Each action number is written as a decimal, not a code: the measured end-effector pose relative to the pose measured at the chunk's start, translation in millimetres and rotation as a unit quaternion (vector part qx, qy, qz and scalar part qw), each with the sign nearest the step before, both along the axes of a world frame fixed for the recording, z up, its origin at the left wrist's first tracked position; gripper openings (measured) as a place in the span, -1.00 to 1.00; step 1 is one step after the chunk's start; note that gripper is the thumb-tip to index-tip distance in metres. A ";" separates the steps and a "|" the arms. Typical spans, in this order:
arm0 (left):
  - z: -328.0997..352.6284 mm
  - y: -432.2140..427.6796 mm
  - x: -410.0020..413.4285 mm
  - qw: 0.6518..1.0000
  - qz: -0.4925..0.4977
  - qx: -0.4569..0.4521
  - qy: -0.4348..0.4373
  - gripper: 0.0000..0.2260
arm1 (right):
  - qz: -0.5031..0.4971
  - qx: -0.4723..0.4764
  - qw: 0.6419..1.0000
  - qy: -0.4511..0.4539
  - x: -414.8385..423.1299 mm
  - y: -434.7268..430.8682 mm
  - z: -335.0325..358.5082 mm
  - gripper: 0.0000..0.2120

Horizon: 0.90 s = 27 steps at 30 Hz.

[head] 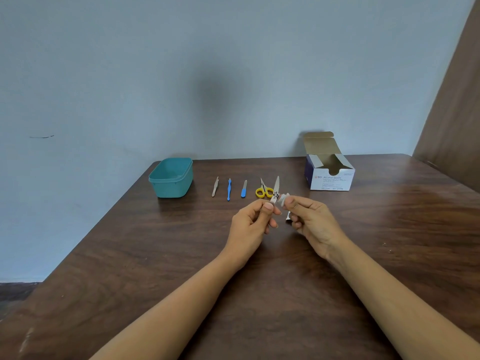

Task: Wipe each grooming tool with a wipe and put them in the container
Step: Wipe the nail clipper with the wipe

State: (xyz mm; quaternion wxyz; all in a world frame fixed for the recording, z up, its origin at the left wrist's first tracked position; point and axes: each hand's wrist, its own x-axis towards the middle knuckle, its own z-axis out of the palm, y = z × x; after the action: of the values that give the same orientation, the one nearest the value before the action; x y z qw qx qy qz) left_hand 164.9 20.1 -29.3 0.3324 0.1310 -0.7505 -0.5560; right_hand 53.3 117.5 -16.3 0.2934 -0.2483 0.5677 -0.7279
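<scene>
Above the middle of the dark brown wooden table (pixel 181 255), a small silver metal nail clipper (pixel 275 193) is held up between the person's two bare hands. Its thin lever stands raised, pointing up and away from the person. The left hand (pixel 255 219) pinches the clipper's lower end between the thumb and curled fingers. The right hand (pixel 310 219), just beside it, pinches a small white wipe (pixel 284 198) between thumb and fingertips and presses it against the right side of the clipper near its hinge. A pale scrap shows under the right fingers; what it is cannot be told. Both forearms reach in from the bottom edge, and the hands almost meet around the clipper.

Just behind the hands, four more tools lie in a row on the table, each pointing away from the person. Nearest the clipper is a pair of small scissors with yellow plastic handles (pixel 264 191), its blades slightly parted. To its left lies a short nail file with a blue handle (pixel 244 189), then a slim tool with a long blue handle (pixel 229 189), then a pair of silver metal tweezers (pixel 215 187).

Further left, at the back left corner of the table, stands a teal rectangular plastic container (pixel 172 188) without a lid. At the back right, well apart from it, stands a white and dark blue cardboard box (pixel 331 175) printed "Alcohol Swabs", its top flap open. A pale blue wall (pixel 181 74) rises behind the table.
</scene>
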 end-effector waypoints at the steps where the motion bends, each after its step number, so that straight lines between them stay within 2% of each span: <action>1: -0.3 -0.2 -0.2 1.000 0.002 0.000 -0.002 -0.75 | 0.007 0.006 1.000 0.008 1.1 -0.1 0.1 -0.87; 3: -0.9 -0.9 -0.7 1.000 0.009 0.005 -0.005 -0.74 | 0.016 0.010 1.000 0.021 2.9 -0.4 0.3 -0.88; 7: -0.6 -2.1 -0.3 1.000 0.016 0.013 -0.015 -0.74 | 0.023 0.008 0.999 0.029 5.8 0.5 1.4 -0.75; 11: 0.3 -1.7 0.6 1.000 0.005 0.002 -0.025 -0.75 | 0.022 0.000 1.000 0.013 7.3 0.3 2.2 -0.82; 16: -0.6 -0.6 -2.2 0.998 0.006 -0.033 -0.048 -0.79 | -0.001 -0.009 1.000 -0.018 4.5 0.2 2.2 -0.68; 21: -0.1 -0.2 -1.4 0.997 0.009 -0.053 -0.049 -0.79 | -0.006 -0.010 0.999 -0.040 3.6 -0.7 0.9 -0.92; 27: 0.4 -2.1 -0.1 0.996 0.010 -0.057 -0.064 -0.80 | 0.006 0.010 1.000 -0.015 5.6 0.9 1.8 -0.94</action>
State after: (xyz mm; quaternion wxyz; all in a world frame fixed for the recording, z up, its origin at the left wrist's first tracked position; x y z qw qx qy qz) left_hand 164.8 18.0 -28.8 0.2965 0.1545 -0.7992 -0.4995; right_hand 58.9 118.4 -14.5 0.3087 -0.2384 0.5689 -0.7241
